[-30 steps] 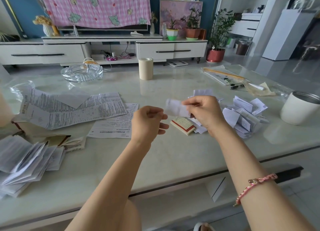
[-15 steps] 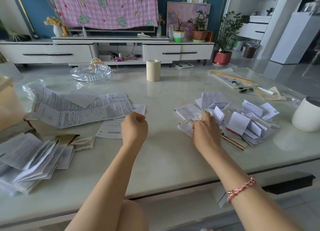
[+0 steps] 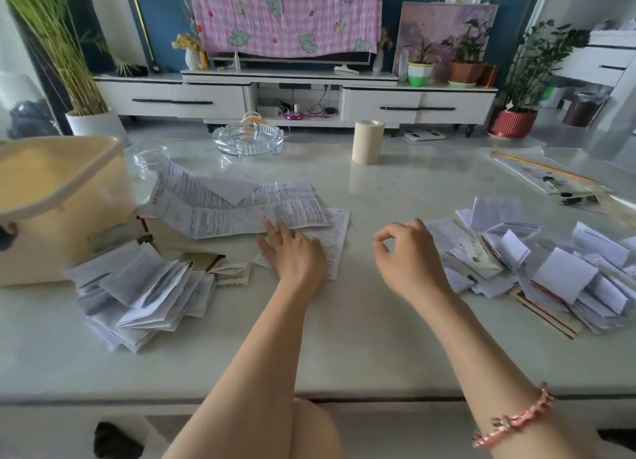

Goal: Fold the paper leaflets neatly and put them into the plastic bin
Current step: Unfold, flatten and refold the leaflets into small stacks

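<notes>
- A fresh sheet is being taken up. The left hand is laid flat, fingers straight, on a small printed leaflet, and its fingertips touch the near edge of the large unfolded leaflet.
- The right hand is held just above the table with fingers loosely curled, and nothing is seen in it.
- The step in hand is judged to be choosing the next sheet to fold; nothing is being carried to the bin.
- The next move is judged to call for a thin edge to be lifted off the glossy, stone-like top, and for both hands to be brought to the sheet so that its old creases are matched.
- The plastic bin, cream and smooth-walled with a rounded rim, is set at the table's left, well apart from the folded pile at the right.
- The paper is seen to be thin, densely printed and creased in a grid. A fanned, half-folded stack is spread just before the bin.
</notes>
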Action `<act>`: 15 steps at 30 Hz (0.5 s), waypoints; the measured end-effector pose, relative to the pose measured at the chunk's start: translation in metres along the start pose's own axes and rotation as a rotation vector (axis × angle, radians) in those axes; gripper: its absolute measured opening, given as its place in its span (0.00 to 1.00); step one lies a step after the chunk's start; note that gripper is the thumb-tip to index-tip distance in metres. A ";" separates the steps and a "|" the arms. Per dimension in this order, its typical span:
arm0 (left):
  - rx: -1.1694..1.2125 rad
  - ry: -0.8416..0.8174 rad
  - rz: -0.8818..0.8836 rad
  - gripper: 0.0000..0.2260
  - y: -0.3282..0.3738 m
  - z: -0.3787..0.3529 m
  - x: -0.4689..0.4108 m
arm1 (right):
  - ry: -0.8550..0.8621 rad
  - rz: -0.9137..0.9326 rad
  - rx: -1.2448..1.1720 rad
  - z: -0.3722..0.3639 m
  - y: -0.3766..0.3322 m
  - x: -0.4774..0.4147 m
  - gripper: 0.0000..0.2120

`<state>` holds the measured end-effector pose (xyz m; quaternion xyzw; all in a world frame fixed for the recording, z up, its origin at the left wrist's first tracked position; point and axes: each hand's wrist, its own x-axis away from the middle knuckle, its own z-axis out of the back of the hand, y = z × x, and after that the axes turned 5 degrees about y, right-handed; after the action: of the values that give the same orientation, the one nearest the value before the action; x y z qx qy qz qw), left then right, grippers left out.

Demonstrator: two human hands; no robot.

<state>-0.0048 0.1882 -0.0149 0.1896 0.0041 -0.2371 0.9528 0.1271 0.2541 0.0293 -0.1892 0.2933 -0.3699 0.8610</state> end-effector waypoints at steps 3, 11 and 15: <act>0.013 0.026 -0.002 0.25 0.001 -0.001 0.001 | -0.037 -0.003 -0.046 -0.005 -0.003 -0.002 0.09; 0.576 0.371 -0.095 0.22 0.020 0.026 0.008 | -0.085 -0.172 -0.379 0.001 -0.003 -0.006 0.07; 0.959 0.407 -0.220 0.21 0.042 0.051 0.036 | -0.143 -0.385 -0.842 0.004 -0.005 -0.008 0.08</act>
<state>0.0417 0.1879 0.0436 0.6445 0.1000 -0.2693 0.7085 0.1228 0.2569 0.0375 -0.5983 0.3174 -0.3579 0.6428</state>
